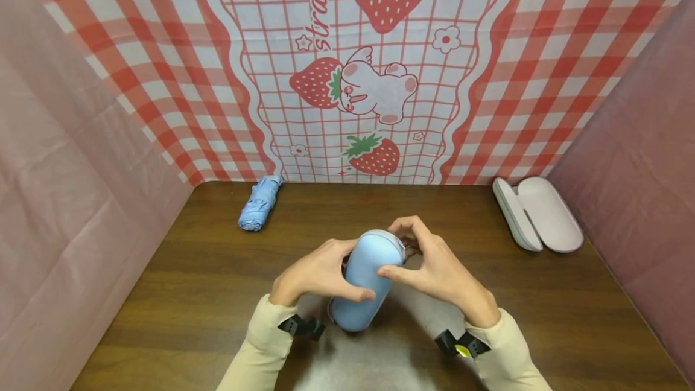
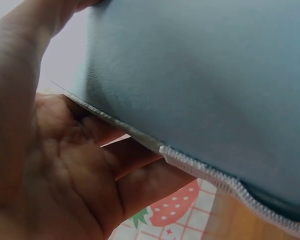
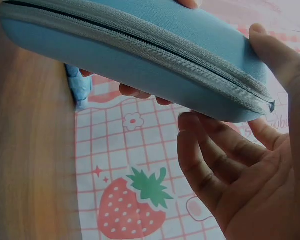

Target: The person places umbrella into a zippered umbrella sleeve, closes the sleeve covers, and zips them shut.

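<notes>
A light blue zippered hard case [image 1: 362,291] is held tilted above the table, between both hands. My left hand [image 1: 320,273] grips its left side, thumb across the front and fingers behind; in the left wrist view those fingers [image 2: 145,185] lie under the zipper edge. My right hand [image 1: 434,264] holds the upper end, thumb on the front face and fingers round the back. In the right wrist view the grey zipper [image 3: 140,47] runs along the side, its two halves close together, with a small dark end piece near the right thumb.
A folded light blue umbrella [image 1: 260,204] lies at the back left of the wooden table [image 1: 206,294]. At the back right sits an opened pale clamshell case [image 1: 551,213]. A strawberry-print cloth [image 1: 467,107] hangs behind, and pink cloths [image 1: 635,155] flank both sides.
</notes>
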The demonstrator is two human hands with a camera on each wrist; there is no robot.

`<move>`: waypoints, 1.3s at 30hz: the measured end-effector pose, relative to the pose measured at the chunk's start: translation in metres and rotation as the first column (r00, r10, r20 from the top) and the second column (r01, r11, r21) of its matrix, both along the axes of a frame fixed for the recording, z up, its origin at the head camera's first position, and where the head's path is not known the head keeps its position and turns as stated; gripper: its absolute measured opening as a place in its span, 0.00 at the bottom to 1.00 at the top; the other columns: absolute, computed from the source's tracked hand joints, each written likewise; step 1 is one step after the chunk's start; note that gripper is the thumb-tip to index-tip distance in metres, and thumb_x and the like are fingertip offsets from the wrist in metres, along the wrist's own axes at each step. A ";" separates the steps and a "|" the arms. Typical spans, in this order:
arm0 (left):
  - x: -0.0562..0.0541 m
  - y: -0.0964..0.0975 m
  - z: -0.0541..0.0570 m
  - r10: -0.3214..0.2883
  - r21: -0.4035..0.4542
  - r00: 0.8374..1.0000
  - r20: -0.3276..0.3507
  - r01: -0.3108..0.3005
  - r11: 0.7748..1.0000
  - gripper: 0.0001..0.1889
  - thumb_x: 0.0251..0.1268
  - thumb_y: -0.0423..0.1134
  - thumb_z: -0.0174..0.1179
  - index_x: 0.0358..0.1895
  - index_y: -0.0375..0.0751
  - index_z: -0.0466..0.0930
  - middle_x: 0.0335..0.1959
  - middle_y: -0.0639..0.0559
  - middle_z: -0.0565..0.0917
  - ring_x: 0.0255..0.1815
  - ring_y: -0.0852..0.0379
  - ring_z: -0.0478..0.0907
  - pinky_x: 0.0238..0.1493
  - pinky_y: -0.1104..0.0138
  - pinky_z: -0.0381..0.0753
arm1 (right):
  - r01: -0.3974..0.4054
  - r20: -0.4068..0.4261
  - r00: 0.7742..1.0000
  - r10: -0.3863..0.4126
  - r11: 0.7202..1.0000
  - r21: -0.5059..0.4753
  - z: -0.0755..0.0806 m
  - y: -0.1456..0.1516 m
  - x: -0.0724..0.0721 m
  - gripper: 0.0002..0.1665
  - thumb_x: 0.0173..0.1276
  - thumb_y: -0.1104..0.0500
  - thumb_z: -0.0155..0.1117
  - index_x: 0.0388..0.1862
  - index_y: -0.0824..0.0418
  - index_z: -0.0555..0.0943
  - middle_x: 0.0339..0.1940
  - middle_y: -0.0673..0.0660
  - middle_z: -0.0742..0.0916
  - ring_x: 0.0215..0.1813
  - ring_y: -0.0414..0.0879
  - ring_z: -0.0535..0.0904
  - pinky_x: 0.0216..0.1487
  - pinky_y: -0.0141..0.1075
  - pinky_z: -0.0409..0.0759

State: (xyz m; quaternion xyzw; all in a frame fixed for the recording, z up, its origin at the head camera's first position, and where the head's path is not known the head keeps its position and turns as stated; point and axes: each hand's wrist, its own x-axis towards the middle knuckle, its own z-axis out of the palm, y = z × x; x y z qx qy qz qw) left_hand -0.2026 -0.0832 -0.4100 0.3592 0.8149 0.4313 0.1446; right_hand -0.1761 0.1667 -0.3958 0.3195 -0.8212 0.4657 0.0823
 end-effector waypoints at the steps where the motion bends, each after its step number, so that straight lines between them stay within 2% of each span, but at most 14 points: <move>1: 0.000 0.000 0.000 0.004 0.002 1.000 0.001 -0.004 1.000 0.35 0.52 0.53 0.77 0.64 0.50 0.77 0.48 0.59 0.86 0.45 0.66 0.84 0.46 0.67 0.85 | 0.007 -0.015 1.000 -0.007 1.000 -0.004 0.001 0.000 0.000 0.35 0.58 0.59 0.82 0.58 0.58 0.71 0.50 0.54 0.85 0.42 0.39 0.85 0.39 0.35 0.86; 4: 0.000 -0.001 0.001 0.016 0.000 1.000 -0.008 -0.016 1.000 0.34 0.52 0.53 0.76 0.64 0.50 0.77 0.47 0.59 0.87 0.44 0.65 0.85 0.45 0.67 0.85 | 0.015 -0.073 0.997 -0.018 0.999 -0.043 0.003 0.001 -0.001 0.34 0.57 0.63 0.82 0.57 0.60 0.72 0.50 0.54 0.85 0.43 0.39 0.84 0.42 0.35 0.85; 7: -0.001 -0.002 0.002 0.024 -0.011 1.000 -0.019 -0.025 1.000 0.34 0.51 0.54 0.76 0.63 0.50 0.77 0.46 0.59 0.87 0.42 0.65 0.85 0.44 0.67 0.85 | -0.001 -0.136 0.991 -0.017 0.992 -0.128 0.006 0.002 -0.001 0.31 0.57 0.70 0.79 0.57 0.62 0.75 0.48 0.54 0.86 0.43 0.41 0.84 0.42 0.33 0.85; 11: -0.001 -0.003 0.003 0.027 -0.017 0.999 -0.025 -0.027 0.999 0.35 0.52 0.54 0.76 0.64 0.50 0.77 0.45 0.58 0.87 0.42 0.64 0.85 0.43 0.67 0.85 | -0.032 -0.243 0.970 -0.020 0.977 -0.211 0.007 0.004 -0.003 0.28 0.56 0.77 0.74 0.56 0.64 0.80 0.44 0.56 0.87 0.42 0.41 0.83 0.41 0.29 0.84; 14: -0.002 -0.004 0.004 0.023 -0.021 1.000 -0.018 -0.023 1.000 0.35 0.52 0.54 0.76 0.64 0.50 0.77 0.46 0.57 0.87 0.42 0.64 0.85 0.43 0.67 0.85 | -0.050 -0.310 0.951 -0.019 0.975 -0.215 0.006 0.004 -0.005 0.26 0.55 0.78 0.74 0.53 0.64 0.83 0.42 0.56 0.87 0.40 0.40 0.83 0.40 0.28 0.83; 23: -0.002 -0.004 0.005 0.028 -0.035 1.000 -0.001 -0.028 0.999 0.35 0.52 0.54 0.75 0.65 0.50 0.76 0.47 0.57 0.87 0.43 0.64 0.85 0.43 0.67 0.85 | -0.077 -0.418 0.908 -0.024 0.972 -0.222 0.008 0.004 -0.010 0.21 0.53 0.81 0.73 0.44 0.65 0.89 0.38 0.58 0.89 0.39 0.43 0.84 0.39 0.24 0.81; 28: -0.001 -0.004 0.003 0.021 -0.035 1.000 0.002 -0.021 0.999 0.35 0.52 0.54 0.76 0.64 0.50 0.77 0.47 0.57 0.87 0.42 0.64 0.85 0.43 0.67 0.85 | -0.065 -0.435 0.900 -0.033 0.976 -0.208 0.009 0.005 -0.008 0.22 0.52 0.83 0.72 0.44 0.66 0.90 0.38 0.58 0.90 0.40 0.45 0.86 0.42 0.24 0.81; 35: 0.000 -0.003 0.006 0.030 -0.037 1.000 -0.002 -0.031 0.999 0.37 0.51 0.56 0.76 0.66 0.51 0.75 0.47 0.57 0.86 0.43 0.64 0.85 0.43 0.67 0.85 | 0.016 -0.371 0.926 -0.070 0.989 -0.147 0.013 0.006 -0.002 0.21 0.55 0.81 0.73 0.45 0.63 0.90 0.41 0.57 0.92 0.46 0.43 0.88 0.49 0.24 0.83; 39: 0.000 -0.004 0.005 0.033 -0.052 0.999 0.014 -0.032 0.998 0.38 0.52 0.55 0.76 0.67 0.50 0.75 0.49 0.56 0.86 0.43 0.64 0.85 0.43 0.67 0.85 | 0.054 -0.371 0.925 -0.085 0.994 -0.094 0.015 0.006 0.000 0.19 0.57 0.78 0.74 0.44 0.62 0.90 0.40 0.55 0.92 0.44 0.42 0.88 0.48 0.23 0.82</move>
